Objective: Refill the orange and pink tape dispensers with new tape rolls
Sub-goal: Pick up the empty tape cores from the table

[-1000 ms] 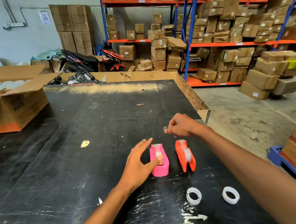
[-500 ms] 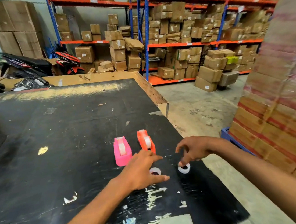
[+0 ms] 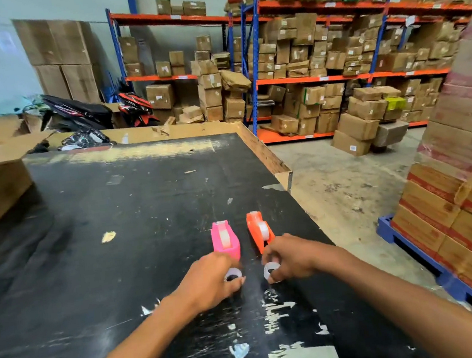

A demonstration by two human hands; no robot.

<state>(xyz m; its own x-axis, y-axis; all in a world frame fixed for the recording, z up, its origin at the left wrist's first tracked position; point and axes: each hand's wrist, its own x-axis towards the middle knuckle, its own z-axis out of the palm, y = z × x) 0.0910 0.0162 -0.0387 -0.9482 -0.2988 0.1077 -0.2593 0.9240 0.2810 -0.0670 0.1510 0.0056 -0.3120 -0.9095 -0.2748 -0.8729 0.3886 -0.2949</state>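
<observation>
While your left hand and right hand each pinched a half-hidden tape roll, the pink dispenser and orange dispenser lay lengthwise toward the bench's far edge, near its right edge.

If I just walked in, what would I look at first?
Probably the bright pink tape dispenser and the orange tape dispenser, side by side on the black table. Just in front of them, the left hand and the right hand each pinch a small white tape roll: the left roll and the right roll. Behind stand tall shelves packed with brown boxes.
</observation>
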